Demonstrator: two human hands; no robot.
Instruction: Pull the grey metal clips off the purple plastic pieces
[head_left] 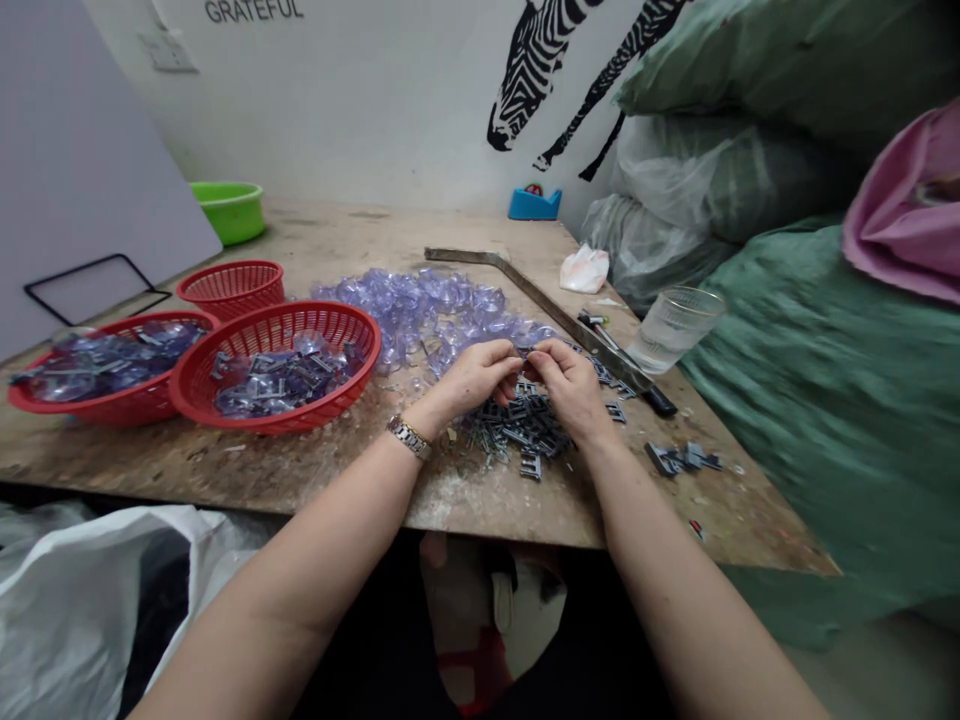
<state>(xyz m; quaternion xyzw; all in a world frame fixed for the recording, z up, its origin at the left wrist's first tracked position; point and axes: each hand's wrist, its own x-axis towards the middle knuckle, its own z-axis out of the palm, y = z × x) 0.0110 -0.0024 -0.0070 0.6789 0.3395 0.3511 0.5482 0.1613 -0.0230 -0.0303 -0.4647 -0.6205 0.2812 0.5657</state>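
Note:
My left hand (482, 378) and my right hand (564, 384) meet over the table, fingertips pinched together. Between them shows a sliver of a small dark grey plastic part (525, 351), mostly hidden by the fingers. Right below lies a heap of grey plastic parts (525, 428), some with a frame-like shape. Behind my hands spreads a pile of see-through purple plastic pieces (420, 305). To the left, a red basket (276, 420) holds purple pieces mixed with grey parts.
A second filled red basket (112, 408) and a smaller one (232, 280) stand at left. A bent metal bar (540, 300) runs along the right side, near a drinking glass (675, 330). Behind are a blue tape dispenser (535, 204) and a green basin (231, 215); green sacks (840, 400) crowd the right edge.

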